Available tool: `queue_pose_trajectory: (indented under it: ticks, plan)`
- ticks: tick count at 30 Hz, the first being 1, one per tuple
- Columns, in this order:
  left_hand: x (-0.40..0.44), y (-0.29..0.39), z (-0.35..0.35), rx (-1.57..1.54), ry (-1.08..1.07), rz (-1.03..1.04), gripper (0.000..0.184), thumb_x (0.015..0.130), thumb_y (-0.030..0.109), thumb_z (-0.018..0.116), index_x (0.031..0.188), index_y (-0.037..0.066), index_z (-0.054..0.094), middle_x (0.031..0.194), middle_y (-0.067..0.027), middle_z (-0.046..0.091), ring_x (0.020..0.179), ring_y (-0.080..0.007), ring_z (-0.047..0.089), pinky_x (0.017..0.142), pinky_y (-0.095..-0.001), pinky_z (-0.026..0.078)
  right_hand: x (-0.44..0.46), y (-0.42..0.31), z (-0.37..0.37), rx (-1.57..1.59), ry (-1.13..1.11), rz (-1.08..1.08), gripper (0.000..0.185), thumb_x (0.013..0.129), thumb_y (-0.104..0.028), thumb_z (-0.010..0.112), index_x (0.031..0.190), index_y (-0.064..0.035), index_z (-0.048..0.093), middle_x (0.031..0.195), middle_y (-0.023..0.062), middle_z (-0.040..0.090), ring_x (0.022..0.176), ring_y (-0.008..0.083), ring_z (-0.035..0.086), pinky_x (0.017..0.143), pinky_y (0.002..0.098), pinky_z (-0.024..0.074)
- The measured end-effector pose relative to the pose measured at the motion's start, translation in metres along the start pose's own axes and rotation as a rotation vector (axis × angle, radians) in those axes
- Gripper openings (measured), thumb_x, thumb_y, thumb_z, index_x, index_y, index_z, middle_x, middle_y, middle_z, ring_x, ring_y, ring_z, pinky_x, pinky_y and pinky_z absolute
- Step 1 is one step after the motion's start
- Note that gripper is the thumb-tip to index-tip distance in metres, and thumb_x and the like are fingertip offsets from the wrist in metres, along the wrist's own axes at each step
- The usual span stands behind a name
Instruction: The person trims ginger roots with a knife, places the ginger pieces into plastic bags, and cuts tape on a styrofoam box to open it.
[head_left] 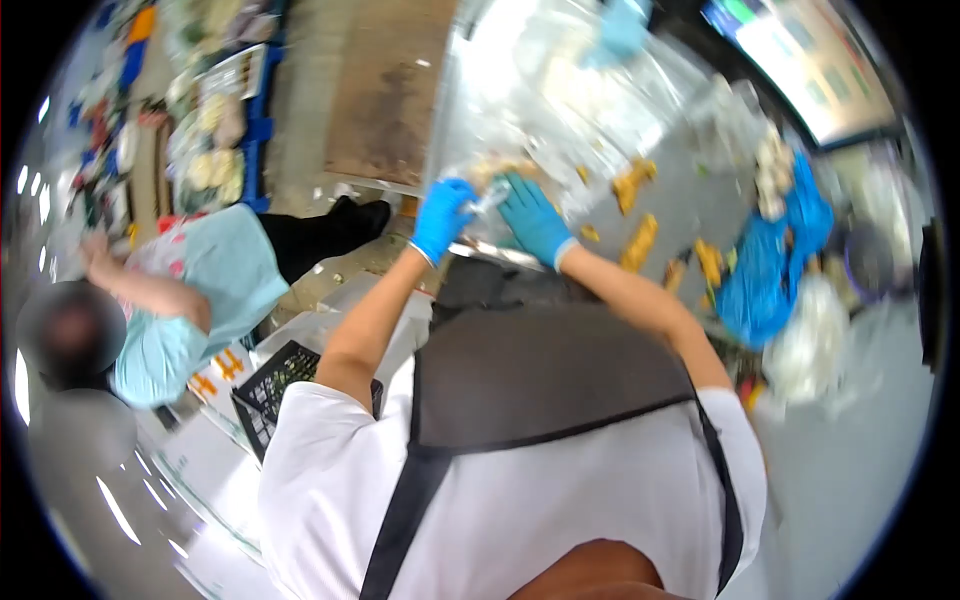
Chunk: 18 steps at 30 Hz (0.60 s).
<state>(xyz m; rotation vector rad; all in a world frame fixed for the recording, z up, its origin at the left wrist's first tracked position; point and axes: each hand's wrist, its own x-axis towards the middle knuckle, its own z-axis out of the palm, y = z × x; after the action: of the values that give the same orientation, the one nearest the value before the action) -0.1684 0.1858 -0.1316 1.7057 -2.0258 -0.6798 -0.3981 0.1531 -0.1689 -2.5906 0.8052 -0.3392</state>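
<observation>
My left hand (443, 218), in a blue glove, is closed at the near edge of the metal table (455, 120). Its fingers pinch a crumpled bit of clear plastic bag (490, 198). To its right, my right hand (532, 216), in a teal glove, lies flat with the fingers stretched over the bag. Pale brownish contents, blurred, show just beyond my fingertips. Knobbly yellow root pieces, like ginger (633, 186), lie on the table to the right of my right hand, with another piece (640, 242) closer to me.
Clear plastic sheeting (640, 90) covers the far table, where another person's blue-gloved hand (620, 32) reaches in. A blue plastic bag (765, 275) and a screen (808, 60) are at right. Left are a black crate (275, 390) and a person (215, 270) near stacked produce.
</observation>
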Motion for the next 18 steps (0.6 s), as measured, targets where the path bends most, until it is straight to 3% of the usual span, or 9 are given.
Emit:
queue_pose_trajectory:
  ticks: [2, 3, 5, 8, 10, 11, 14, 15, 18]
  plan:
    - [-0.010, 0.002, -0.012, -0.038, -0.034, -0.055, 0.031, 0.068, 0.010, 0.080, 0.097, 0.012, 0.069, 0.105, -0.0095, 0.063, 0.100, -0.0299, 0.059, 0.090, -0.0368, 0.048, 0.003, 0.004, -0.025, 0.131, -0.068, -0.108, 0.067, 0.081, -0.029, 0.068, 0.137, -0.0022, 0.044, 0.146, 0.0217, 0.038, 0.139, 0.0383, 0.032, 0.115, 0.0476, 0.0252]
    - [-0.019, -0.007, -0.007, -0.078, -0.006, -0.078, 0.029, 0.068, 0.013, 0.080, 0.095, 0.011, 0.069, 0.098, -0.0097, 0.065, 0.094, -0.0290, 0.062, 0.086, -0.0366, 0.049, 0.000, 0.008, -0.033, 0.186, -0.121, -0.156, 0.069, 0.080, -0.029, 0.069, 0.138, -0.0031, 0.044, 0.146, 0.0209, 0.038, 0.138, 0.0391, 0.032, 0.115, 0.0475, 0.0255]
    - [-0.021, 0.022, -0.030, -0.172, 0.009, -0.339, 0.022, 0.071, 0.015, 0.078, 0.091, 0.009, 0.070, 0.090, -0.0114, 0.065, 0.084, -0.0291, 0.064, 0.078, -0.0371, 0.051, 0.003, 0.012, -0.066, 0.221, -0.195, -0.174, 0.071, 0.080, -0.028, 0.070, 0.141, -0.0039, 0.041, 0.146, 0.0211, 0.039, 0.135, 0.0401, 0.036, 0.112, 0.0468, 0.0295]
    - [-0.021, 0.045, -0.079, -0.459, 0.253, -0.443, 0.020, 0.074, 0.014, 0.077, 0.089, 0.006, 0.066, 0.085, -0.0129, 0.064, 0.077, -0.0282, 0.063, 0.071, -0.0347, 0.050, -0.012, 0.033, -0.085, 0.443, -0.039, 0.031, 0.076, 0.084, -0.029, 0.069, 0.146, -0.0045, 0.034, 0.143, 0.0230, 0.043, 0.118, 0.0396, 0.053, 0.097, 0.0446, 0.0441]
    - [-0.019, 0.044, -0.123, -0.358, 0.323, -0.520, 0.020, 0.077, 0.015, 0.076, 0.090, 0.004, 0.064, 0.082, -0.0109, 0.063, 0.075, -0.0231, 0.062, 0.069, -0.0332, 0.049, -0.010, 0.026, -0.117, 0.507, -0.092, 0.299, 0.077, 0.086, -0.030, 0.069, 0.149, -0.0055, 0.031, 0.137, 0.0224, 0.050, 0.102, 0.0377, 0.063, 0.085, 0.0418, 0.0511]
    - [-0.017, 0.042, -0.146, -0.314, 0.353, -0.564, 0.021, 0.078, 0.015, 0.075, 0.090, 0.004, 0.063, 0.081, -0.0099, 0.063, 0.073, -0.0206, 0.061, 0.068, -0.0325, 0.049, -0.005, 0.021, -0.129, 0.492, -0.041, 0.315, 0.075, 0.087, -0.028, 0.068, 0.149, -0.0073, 0.031, 0.134, 0.0206, 0.054, 0.096, 0.0354, 0.065, 0.082, 0.0398, 0.0521]
    - [0.002, 0.030, -0.222, -0.748, 0.233, -0.699, 0.021, 0.082, 0.016, 0.073, 0.091, 0.001, 0.060, 0.079, -0.0056, 0.061, 0.072, -0.0138, 0.059, 0.064, -0.0295, 0.048, 0.027, 0.005, -0.144, 0.495, 0.073, 0.383, 0.067, 0.091, -0.022, 0.064, 0.150, -0.0121, 0.033, 0.125, 0.0166, 0.061, 0.089, 0.0286, 0.067, 0.078, 0.0354, 0.0532]
    - [0.009, 0.015, -0.239, -0.731, 0.212, -0.658, 0.021, 0.084, 0.018, 0.071, 0.090, 0.001, 0.059, 0.078, -0.0030, 0.059, 0.071, -0.0106, 0.057, 0.063, -0.0271, 0.048, 0.043, 0.001, -0.145, 0.504, 0.104, 0.410, 0.064, 0.092, -0.021, 0.063, 0.150, -0.0135, 0.035, 0.122, 0.0155, 0.064, 0.089, 0.0264, 0.068, 0.078, 0.0342, 0.0532]
    - [0.026, -0.062, -0.254, -1.007, 0.300, -0.815, 0.022, 0.083, 0.022, 0.071, 0.092, 0.003, 0.064, 0.081, -0.0046, 0.062, 0.074, -0.0113, 0.056, 0.069, -0.0286, 0.048, 0.092, -0.011, -0.143, 0.445, 0.153, 0.454, 0.058, 0.094, -0.017, 0.059, 0.149, -0.0165, 0.038, 0.118, 0.0131, 0.066, 0.086, 0.0226, 0.068, 0.078, 0.0327, 0.0534]
